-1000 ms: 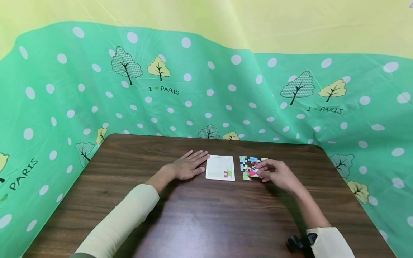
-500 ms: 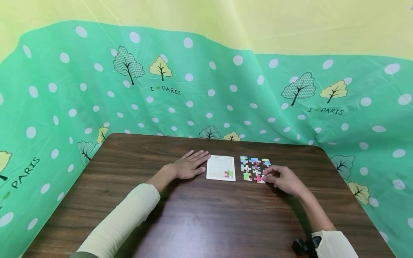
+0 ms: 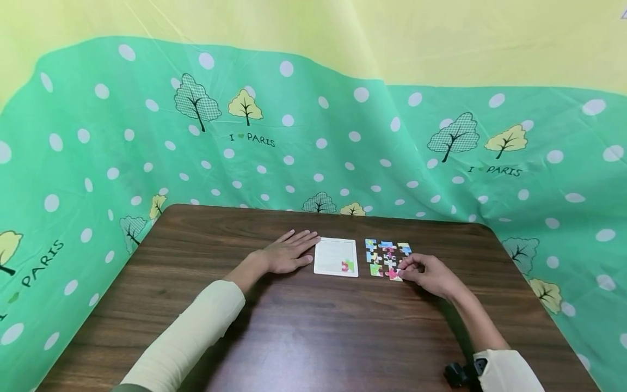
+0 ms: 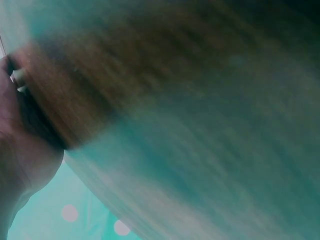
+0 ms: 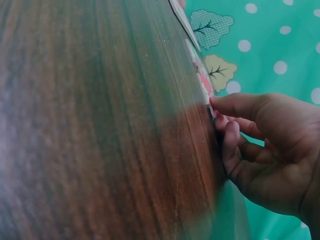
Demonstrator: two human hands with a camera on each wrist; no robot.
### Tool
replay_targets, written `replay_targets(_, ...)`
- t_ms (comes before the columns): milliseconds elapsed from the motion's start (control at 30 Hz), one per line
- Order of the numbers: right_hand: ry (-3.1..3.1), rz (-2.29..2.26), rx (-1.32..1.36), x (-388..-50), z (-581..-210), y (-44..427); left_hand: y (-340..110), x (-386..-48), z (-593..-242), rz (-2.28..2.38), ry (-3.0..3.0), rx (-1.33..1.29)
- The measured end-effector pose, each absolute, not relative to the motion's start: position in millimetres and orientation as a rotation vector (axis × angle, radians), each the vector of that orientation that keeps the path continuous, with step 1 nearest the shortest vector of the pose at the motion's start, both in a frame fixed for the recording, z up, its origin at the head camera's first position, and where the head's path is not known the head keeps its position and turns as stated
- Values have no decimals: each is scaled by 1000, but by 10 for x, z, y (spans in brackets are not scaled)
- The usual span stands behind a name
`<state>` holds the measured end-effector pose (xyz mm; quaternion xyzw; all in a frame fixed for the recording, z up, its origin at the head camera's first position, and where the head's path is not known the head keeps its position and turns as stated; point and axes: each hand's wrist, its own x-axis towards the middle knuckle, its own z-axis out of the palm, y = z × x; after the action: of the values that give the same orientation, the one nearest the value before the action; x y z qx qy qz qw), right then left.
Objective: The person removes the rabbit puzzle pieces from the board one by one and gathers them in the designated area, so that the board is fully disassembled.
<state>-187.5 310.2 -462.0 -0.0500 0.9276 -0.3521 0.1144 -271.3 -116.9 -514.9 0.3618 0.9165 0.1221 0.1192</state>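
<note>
A white puzzle tray (image 3: 333,251) lies on the table with joined green and pink pieces (image 3: 348,265) in its near right corner. My left hand (image 3: 289,253) rests flat beside it, fingers spread, fingertips at the tray's left edge. Only part of that hand (image 4: 30,155) shows in the left wrist view. To the right of the tray, loose jigsaw pieces (image 3: 387,246) lie in rough rows. At their near right, my right hand (image 3: 428,273) pinches a pink puzzle piece (image 3: 393,274) between thumb and finger, low at the table. The right wrist view shows this piece (image 5: 205,86) edge-on.
The brown wooden table (image 3: 303,337) reaches back to a green dotted curtain (image 3: 318,125). A green and pink piece (image 3: 376,270) lies just left of the pinched one. A black device (image 3: 458,374) is strapped at the right wrist.
My right hand has drawn the pink piece right and nearer, away from the green piece beside it. More loose pieces now show. My left hand stays by the tray.
</note>
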Motion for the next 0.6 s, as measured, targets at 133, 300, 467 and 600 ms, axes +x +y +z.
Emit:
replay_targets(133,2728,-1051,-160,-1872,-4630,3096,-1167,-2714,-5141,353,2679,1050)
replay_targets(300,2748,-1046,-175,-1863,-4647,3095,-1165,-2707,-5130,359,2672,1045)
replay_targets(467,2760,-1036,-152,-1851,-4662,3094,-1162,-2704,-5128,363,2662,1031)
replay_targets(600,2768,-1027,-134,-1855,-4663,3091,-1163,-2704,-5124,359,2662,1031)
